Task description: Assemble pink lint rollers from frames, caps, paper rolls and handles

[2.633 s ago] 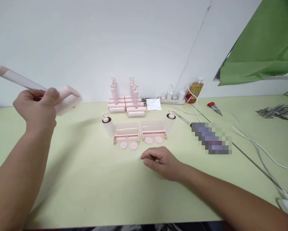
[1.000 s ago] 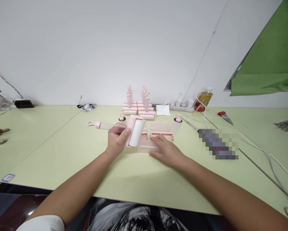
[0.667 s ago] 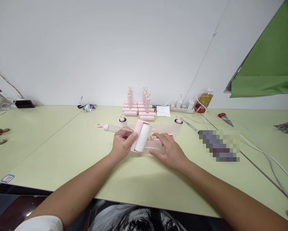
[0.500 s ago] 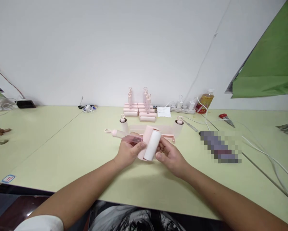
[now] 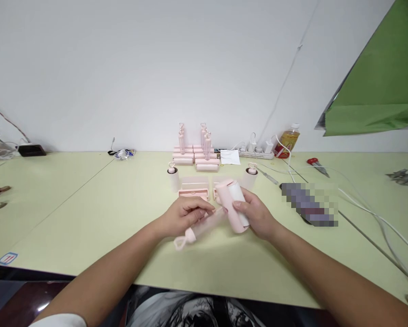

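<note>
A pink lint roller [image 5: 231, 206] with a white sheet roll and a translucent handle is held above the table. My right hand [image 5: 258, 213] is closed around its head from the right, thumb on the white roll. The handle [image 5: 209, 223] slants down to the left and ends in a heart-shaped loop [image 5: 180, 243]; it is slightly blurred. My left hand [image 5: 186, 215] has its fingers bent against the upper side of the handle, and part of the grip is hidden. Just behind my hands lies an open pink roller cover [image 5: 193, 194], with another partly hidden behind the roller head.
Two white-pink cylinders with looped tops, the left cylinder [image 5: 173, 179] and the right cylinder [image 5: 251, 177], flank the covers. Several finished-looking lint rollers [image 5: 206, 161] stand by the wall. At right are a screwdriver [image 5: 268, 175], a power strip [image 5: 256, 155], a bottle [image 5: 287, 141] and cables.
The lint roller has turned, so its handle end swung down toward me and its head tilted the other way. My right hand has moved onto the head; my left hand no longer touches the head.
</note>
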`<state>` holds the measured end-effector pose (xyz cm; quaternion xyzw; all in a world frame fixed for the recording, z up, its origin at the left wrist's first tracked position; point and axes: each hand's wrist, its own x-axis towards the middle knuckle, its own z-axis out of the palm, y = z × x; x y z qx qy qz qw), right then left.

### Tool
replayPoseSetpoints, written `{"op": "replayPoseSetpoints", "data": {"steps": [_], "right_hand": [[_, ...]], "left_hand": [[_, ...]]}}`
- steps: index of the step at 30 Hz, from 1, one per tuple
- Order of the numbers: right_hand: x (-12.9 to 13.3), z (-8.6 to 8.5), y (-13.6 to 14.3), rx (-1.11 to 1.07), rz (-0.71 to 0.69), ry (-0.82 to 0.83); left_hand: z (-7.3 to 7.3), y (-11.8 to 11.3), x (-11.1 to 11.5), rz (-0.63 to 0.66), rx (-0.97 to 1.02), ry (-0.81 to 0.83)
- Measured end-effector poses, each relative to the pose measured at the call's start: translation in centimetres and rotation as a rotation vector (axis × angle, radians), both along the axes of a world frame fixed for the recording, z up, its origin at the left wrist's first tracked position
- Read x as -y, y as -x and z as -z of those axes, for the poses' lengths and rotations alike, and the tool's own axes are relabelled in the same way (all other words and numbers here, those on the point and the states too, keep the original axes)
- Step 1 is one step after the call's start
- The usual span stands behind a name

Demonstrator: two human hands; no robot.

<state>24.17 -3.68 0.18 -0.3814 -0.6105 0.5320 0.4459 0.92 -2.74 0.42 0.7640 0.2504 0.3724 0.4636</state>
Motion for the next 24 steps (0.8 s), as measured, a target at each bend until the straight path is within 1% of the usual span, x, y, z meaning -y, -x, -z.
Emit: {"op": "replayPoseSetpoints", "data": {"steps": [2,4,6,9,11,12,15,17,20,24], "right_hand": [[0.2,-0.4,-0.1,0.053,-0.184,0.026],[0.7,-0.8,0.0,0.109,-0.328,0.036],[1.2,-1.1,0.1,0.170,-0.414,0.053],[1.7,-1.5,0.2,0.277,-0.510,0.091],[1.7,-1.7,0.1,0.331,-0.550,0.111],[1.6,-1.8,0.1,0.358,-0.555,0.120],[1.6,-2.3,-0.1,0.452,-0.561,0.151],[1.7,-2.5,-0.1,0.511,-0.602,0.155],[2.3,-2.5,0.3,0.574,-0.660,0.111],[2.8,-1.8,1.1,0.606,-0.646,0.065]], "left_hand": [[0.0,-0.3,0.1,-0.005,0.045,0.137],[0.0,-0.6,0.4,-0.023,0.112,0.225],[-0.1,-0.7,0.7,-0.001,0.119,0.254],[-0.5,-0.7,1.2,0.080,0.057,0.301],[-0.9,-0.8,1.6,0.089,0.017,0.365],[-1.0,-0.9,1.9,0.071,-0.007,0.401],[-1.1,-1.2,3.2,-0.047,-0.116,0.479],[-0.9,-1.2,4.3,-0.124,-0.181,0.486],[-0.3,-0.8,5.8,-0.172,-0.187,0.496],[0.2,0.1,6.9,-0.192,-0.145,0.598]]}}
